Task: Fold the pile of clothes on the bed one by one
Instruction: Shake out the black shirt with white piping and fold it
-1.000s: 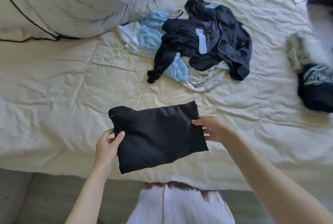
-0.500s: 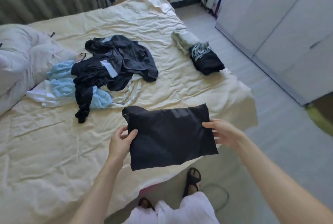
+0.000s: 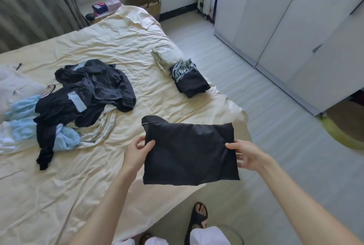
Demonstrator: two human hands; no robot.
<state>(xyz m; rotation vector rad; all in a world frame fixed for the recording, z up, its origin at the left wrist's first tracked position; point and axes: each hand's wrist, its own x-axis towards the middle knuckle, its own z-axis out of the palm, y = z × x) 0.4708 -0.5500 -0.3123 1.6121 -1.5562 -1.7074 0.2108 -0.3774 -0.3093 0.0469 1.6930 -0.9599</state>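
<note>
The folded black garment (image 3: 189, 152) has been lifted off the bed (image 3: 126, 47) and swung right, left hand (image 3: 136, 153) and right hand (image 3: 247, 154) each pinching a side; likely bound for the folded stack (image 3: 183, 73) far right, unfolded pile (image 3: 78, 99) waiting left

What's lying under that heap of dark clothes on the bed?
Under the heap of dark clothes, light blue knitted fabric and a pale striped garment poke out, on the cream sheet. Anything deeper is covered.
</note>
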